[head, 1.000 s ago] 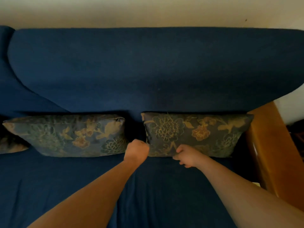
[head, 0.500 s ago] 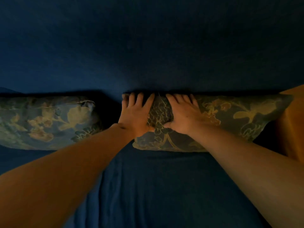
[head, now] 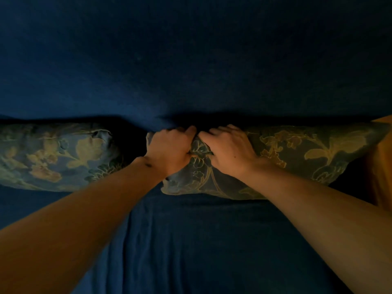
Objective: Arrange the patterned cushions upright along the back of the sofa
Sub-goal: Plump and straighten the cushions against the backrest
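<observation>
Two floral patterned cushions lie along the base of the dark blue sofa back (head: 191, 60). The right cushion (head: 307, 158) stretches from the middle to the right edge. My left hand (head: 169, 151) and my right hand (head: 229, 151) both grip its left end, fingers curled over its far top edge, fabric bunched between them. The left cushion (head: 53, 155) rests apart at the left, untouched, with a dark gap between the two cushions.
The blue sofa seat (head: 201, 240) spreads below the cushions, slightly wrinkled. An orange-brown wooden surface (head: 384, 166) borders the sofa at the right edge, just beyond the right cushion's end.
My hands went from fists at the cushion's front edge to flat on its top, and now their fingers have curled over its far edge. The view has closed in on the sofa.
</observation>
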